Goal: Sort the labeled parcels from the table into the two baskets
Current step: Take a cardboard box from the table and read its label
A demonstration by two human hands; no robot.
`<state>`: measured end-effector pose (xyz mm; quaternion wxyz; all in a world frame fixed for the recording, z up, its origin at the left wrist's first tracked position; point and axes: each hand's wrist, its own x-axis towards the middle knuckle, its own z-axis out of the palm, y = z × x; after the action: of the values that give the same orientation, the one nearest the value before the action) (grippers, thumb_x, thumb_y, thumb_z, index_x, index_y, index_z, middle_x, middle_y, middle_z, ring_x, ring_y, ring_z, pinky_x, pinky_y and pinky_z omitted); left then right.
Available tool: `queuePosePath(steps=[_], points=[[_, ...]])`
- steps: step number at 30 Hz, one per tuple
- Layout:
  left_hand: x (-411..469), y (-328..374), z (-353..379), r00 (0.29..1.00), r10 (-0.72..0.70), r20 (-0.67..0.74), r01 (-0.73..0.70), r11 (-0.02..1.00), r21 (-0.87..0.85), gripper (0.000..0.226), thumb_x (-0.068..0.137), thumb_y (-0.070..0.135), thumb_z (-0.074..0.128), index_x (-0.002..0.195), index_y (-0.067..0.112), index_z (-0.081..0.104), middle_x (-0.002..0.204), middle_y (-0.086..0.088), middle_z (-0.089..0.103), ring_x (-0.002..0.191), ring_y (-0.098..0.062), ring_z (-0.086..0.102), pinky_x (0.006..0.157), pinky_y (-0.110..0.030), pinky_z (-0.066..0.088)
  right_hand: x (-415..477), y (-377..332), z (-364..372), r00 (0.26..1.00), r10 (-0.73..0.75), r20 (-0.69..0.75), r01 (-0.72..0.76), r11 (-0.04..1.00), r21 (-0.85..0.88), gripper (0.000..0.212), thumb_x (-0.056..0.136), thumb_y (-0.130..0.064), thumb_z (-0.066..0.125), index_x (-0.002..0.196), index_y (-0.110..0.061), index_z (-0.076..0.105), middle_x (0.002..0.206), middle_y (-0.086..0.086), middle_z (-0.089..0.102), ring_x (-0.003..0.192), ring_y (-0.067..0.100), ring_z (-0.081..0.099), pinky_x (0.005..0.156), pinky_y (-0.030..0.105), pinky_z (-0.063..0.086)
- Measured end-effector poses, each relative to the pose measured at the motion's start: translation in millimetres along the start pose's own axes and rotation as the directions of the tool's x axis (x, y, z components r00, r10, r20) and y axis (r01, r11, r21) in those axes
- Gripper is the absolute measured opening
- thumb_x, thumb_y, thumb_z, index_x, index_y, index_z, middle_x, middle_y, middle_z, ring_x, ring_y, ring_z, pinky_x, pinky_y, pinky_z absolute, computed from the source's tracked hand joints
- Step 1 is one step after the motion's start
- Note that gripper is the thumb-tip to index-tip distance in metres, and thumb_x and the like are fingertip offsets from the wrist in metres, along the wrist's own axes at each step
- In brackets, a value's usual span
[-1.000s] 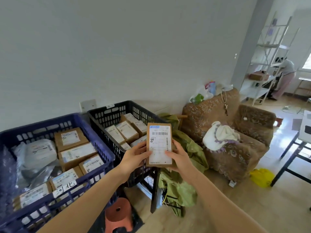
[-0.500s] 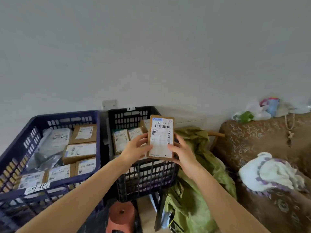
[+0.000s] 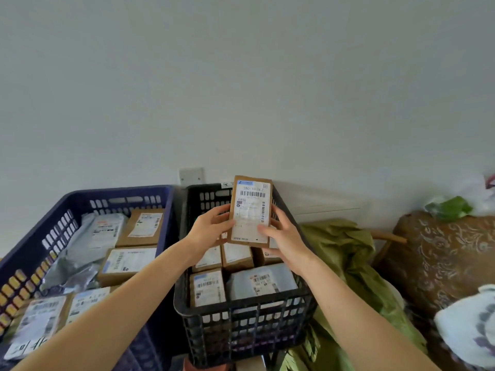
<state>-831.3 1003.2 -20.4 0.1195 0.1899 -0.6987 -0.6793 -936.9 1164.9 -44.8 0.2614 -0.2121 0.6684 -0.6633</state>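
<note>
Brown parcel (image 3: 251, 211) with white label; blue basket (image 3: 80, 199), black basket (image 3: 241, 325).

Plain grey wall (image 3: 241, 76) with socket plate (image 3: 190, 176); patterned brown armchair (image 3: 439, 253) at right.

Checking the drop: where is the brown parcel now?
Head view, centre: the brown parcel is held upright between the left hand and right hand, over the black basket, right of the blue basket.

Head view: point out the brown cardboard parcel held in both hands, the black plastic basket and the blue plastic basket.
Brown cardboard parcel (image 3: 250, 210), head view, white label.
Black plastic basket (image 3: 249, 333), head view, front wall.
Blue plastic basket (image 3: 120, 193), head view, back rim.
</note>
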Motion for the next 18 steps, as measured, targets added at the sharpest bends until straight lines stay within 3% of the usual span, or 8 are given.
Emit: queuePosePath(steps=[8, 11, 18], points=[[86, -13, -32, 0.998, -0.038, -0.043, 0.038, 0.999, -0.004, 0.052, 0.092, 0.007, 0.06, 0.14, 0.02, 0.044, 0.126, -0.004, 0.062, 0.109, -0.023, 0.063, 0.091, -0.047, 0.054, 97, 0, 12, 0.998, 0.024, 0.06, -0.021, 0.998, -0.058, 0.06, 0.09, -0.017, 0.063, 0.135, -0.047, 0.036, 0.133, -0.008, 0.054, 0.115, 0.016, 0.057, 0.097, 0.051, 0.047], [114, -19, -46, 0.997, -0.065, -0.049, 0.065, 0.998, -0.004, 0.058, 0.09, 0.003, 0.06, 0.142, 0.023, 0.04, 0.12, -0.004, 0.064, 0.104, -0.02, 0.066, 0.083, -0.041, 0.058, 128, 5, 18, 0.996, 0.047, 0.071, -0.041, 0.996, -0.082, 0.064, 0.091, -0.016, 0.062, 0.141, -0.043, 0.034, 0.137, -0.007, 0.052, 0.117, 0.017, 0.056, 0.096, 0.05, 0.049], [163, -31, -59, 0.992, -0.11, -0.061, 0.109, 0.994, -0.011, 0.067, 0.091, 0.004, 0.06, 0.144, 0.034, 0.032, 0.11, -0.007, 0.069, 0.095, -0.023, 0.07, 0.081, -0.046, 0.058, 177, 17, 17, 0.993, 0.077, 0.092, -0.067, 0.992, -0.103, 0.066, 0.091, -0.01, 0.06, 0.143, -0.04, 0.033, 0.14, -0.002, 0.05, 0.121, 0.019, 0.055, 0.086, 0.039, 0.055]])
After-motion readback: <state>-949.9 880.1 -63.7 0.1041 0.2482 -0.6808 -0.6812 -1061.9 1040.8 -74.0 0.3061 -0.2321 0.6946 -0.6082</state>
